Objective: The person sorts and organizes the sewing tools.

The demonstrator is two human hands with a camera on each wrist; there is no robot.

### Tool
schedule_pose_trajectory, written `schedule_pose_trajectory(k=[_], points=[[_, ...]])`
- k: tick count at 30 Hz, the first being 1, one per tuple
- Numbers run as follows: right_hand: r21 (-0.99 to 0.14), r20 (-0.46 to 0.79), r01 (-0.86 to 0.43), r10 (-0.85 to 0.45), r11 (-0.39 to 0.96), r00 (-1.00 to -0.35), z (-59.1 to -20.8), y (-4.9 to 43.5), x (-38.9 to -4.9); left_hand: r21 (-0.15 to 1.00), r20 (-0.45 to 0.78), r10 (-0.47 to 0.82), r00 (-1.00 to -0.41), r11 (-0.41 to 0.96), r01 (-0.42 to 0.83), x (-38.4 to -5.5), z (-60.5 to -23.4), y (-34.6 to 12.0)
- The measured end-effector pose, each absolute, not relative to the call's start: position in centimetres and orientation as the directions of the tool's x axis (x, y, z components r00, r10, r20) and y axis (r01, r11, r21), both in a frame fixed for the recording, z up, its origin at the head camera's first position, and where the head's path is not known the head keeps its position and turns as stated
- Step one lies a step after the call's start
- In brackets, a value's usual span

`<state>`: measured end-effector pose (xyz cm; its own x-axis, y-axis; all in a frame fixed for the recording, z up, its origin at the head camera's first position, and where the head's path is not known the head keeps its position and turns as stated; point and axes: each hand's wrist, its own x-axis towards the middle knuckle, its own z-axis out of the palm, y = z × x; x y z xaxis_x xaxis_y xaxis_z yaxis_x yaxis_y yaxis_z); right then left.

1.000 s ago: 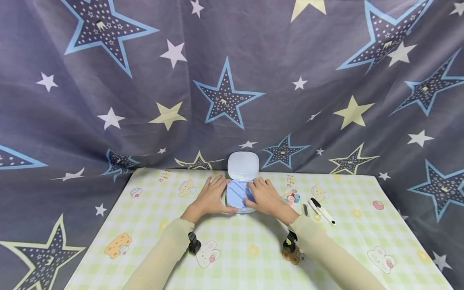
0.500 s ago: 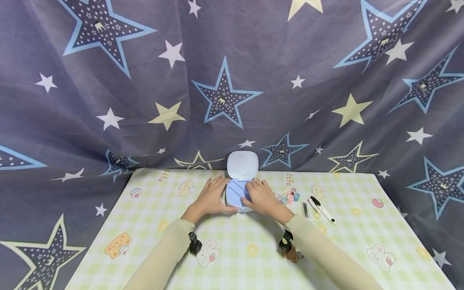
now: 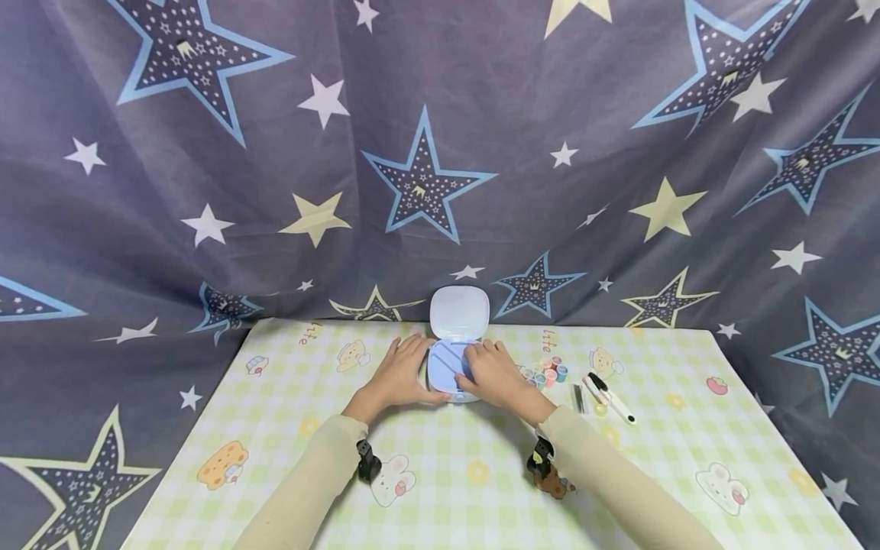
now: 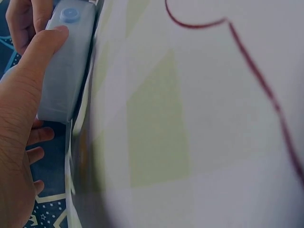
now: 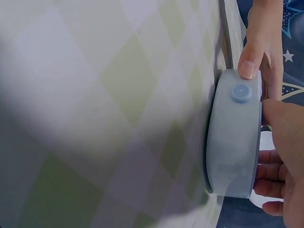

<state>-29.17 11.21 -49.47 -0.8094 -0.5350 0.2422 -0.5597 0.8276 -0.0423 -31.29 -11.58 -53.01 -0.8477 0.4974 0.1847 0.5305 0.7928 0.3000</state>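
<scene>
A rounded, pale blue-and-white case (image 5: 232,147) stands on the table with its lid (image 3: 460,312) raised at the back. Inside lies a blue tray (image 3: 447,365) with diagonal lines. My left hand (image 3: 404,373) grips the case's left side, its thumb (image 4: 54,40) on the front near a round blue button (image 4: 70,15). Over the right part of the tray, my right hand (image 3: 496,373) has curled fingers (image 5: 271,172) and thumb at the tray's surface, seemingly pinching it. Its exact hold is partly hidden by the hand itself.
Right of the case sit several small coloured spools (image 3: 550,372). Beyond them lie a thin dark strip (image 3: 579,398), a small yellow round piece (image 3: 601,409) and a black-and-white tool (image 3: 613,400). A star-patterned curtain (image 3: 330,260) hangs behind the checked table (image 3: 275,428).
My right hand has shifted slightly left over the tray, and its fingers have curled in more. My left hand keeps its grip on the case.
</scene>
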Motion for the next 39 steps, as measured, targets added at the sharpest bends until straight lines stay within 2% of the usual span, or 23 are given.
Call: schedule_pose_trajectory(k=[10, 29, 39], points=[[-0.043, 0.262, -0.552, -0.524, 0.833, -0.811, -49.53, 11.08, -29.32, 0.289, 0.188, 0.492, -0.85, 0.8, 0.527, -31.35, -52.92, -11.56], [-0.102, 0.269, -0.56, -0.519, 0.822, -0.811, -50.13, 11.26, -29.54, 0.35, 0.185, 0.496, -0.849, 0.774, 0.528, -31.04, -52.98, -11.54], [-0.083, 0.271, -0.562, -0.524, 0.823, -0.808, -49.97, 11.13, -29.47, 0.349, 0.205, 0.498, -0.843, 0.767, 0.538, -31.08, -53.11, -11.63]])
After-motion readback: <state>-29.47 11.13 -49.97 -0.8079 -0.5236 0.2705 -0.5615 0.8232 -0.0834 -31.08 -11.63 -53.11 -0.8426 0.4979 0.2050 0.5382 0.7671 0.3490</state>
